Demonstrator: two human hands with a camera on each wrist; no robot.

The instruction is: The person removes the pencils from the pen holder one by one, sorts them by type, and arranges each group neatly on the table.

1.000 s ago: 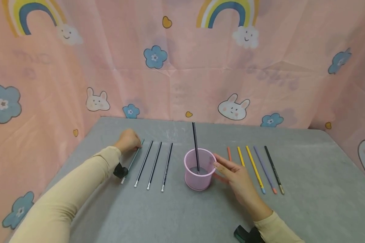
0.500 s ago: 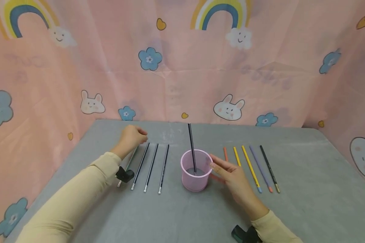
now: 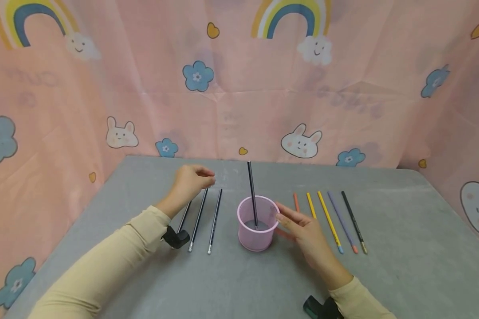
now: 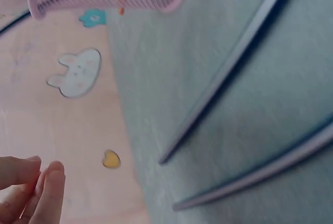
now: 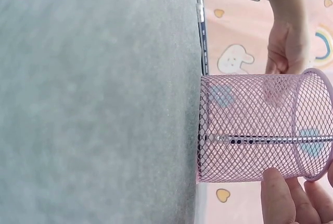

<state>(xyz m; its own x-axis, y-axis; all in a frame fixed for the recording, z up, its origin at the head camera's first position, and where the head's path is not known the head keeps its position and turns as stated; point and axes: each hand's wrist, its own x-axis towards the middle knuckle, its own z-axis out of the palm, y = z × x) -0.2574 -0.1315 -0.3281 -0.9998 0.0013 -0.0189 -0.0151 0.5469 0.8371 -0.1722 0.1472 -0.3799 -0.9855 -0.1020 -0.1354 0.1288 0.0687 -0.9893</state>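
My left hand [image 3: 189, 184] hovers over the far ends of the dark pencils, holding nothing. In the left wrist view its thumb and fingertips [image 4: 54, 182] come close together with nothing visible between them. Below it lie dark pencils with pale ends, including one pencil [image 3: 214, 221] nearest the cup. My forearm hides some of the row. A pink mesh pencil cup [image 3: 255, 241] stands upright in the middle with one dark pencil [image 3: 251, 181] leaning inside. The extended fingers of my right hand [image 3: 311, 239] touch the cup's right side near the rim.
Right of the cup lie several coloured pencils: orange [image 3: 296, 202], yellow [image 3: 330, 221], purple [image 3: 342, 221] and dark green or black [image 3: 354, 221]. My right hand partly covers some. The grey tabletop [image 3: 419, 239] ends at a pink patterned curtain [image 3: 231, 115].
My left hand has left the leftmost pencil and moved right along the row's far ends, its fingers straightening. The head view has shifted slightly. The right hand still rests against the cup.
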